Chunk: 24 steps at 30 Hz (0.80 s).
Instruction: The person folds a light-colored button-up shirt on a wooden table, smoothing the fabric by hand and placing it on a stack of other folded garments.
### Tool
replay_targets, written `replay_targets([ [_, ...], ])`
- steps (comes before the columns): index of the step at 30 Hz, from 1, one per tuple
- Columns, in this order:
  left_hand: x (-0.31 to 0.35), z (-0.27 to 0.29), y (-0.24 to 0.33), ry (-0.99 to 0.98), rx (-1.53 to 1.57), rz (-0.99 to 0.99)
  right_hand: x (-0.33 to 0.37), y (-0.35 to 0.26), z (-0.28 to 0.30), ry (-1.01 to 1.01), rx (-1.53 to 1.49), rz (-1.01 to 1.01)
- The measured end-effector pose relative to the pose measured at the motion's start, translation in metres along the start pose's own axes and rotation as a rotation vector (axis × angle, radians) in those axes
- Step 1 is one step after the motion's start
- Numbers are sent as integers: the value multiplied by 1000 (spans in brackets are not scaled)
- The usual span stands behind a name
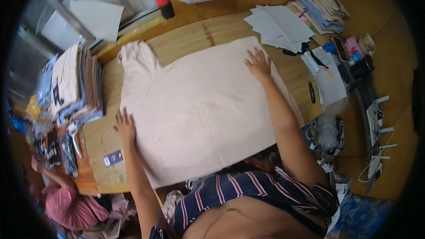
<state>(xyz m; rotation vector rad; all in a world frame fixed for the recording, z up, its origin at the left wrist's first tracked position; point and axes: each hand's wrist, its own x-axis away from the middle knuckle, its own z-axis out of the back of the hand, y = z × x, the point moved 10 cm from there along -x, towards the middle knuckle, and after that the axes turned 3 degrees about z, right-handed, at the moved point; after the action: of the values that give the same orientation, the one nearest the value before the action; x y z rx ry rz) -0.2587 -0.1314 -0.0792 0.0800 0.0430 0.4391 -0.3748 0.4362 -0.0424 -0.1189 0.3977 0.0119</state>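
Slippage looks like the likeliest trouble for the pale pink garment [199,102], which lies spread across the wooden table [99,135] with its near edge close to the person's body. If the two hands pressed unevenly, the cloth could skew and its creases could be flattened in. The left hand [125,125] lies palm down at the left edge, fingers spread; the right hand [258,65] is spread too, palm down near the far right corner. Neither pinches the fabric. The near edge seems to reach the table's rim or pass it, so a brush from the striped shirt [226,190] could drag it out of line. A sideways shift to the right could also nudge the white sheets [283,26] just beyond the far right corner. As for its looks, the garment is plain, soft and matte, broad and nearly flat through the middle, with faint wrinkles and a low ridge or two. At the far left a narrower part juts out, bunched and rumpled; it may be a sleeve, though I cannot tell for certain. A stack of folded clothes [66,79] stands to the left, apart from it.
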Motion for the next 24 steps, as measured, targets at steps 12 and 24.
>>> replay_targets([
  [12, 90, 44, 62, 191, 53, -200, -74, 200, 36, -6, 275, -460],
  [24, 270, 34, 212, -159, 298, -560, -104, 192, 73, -86, 359, -178],
])
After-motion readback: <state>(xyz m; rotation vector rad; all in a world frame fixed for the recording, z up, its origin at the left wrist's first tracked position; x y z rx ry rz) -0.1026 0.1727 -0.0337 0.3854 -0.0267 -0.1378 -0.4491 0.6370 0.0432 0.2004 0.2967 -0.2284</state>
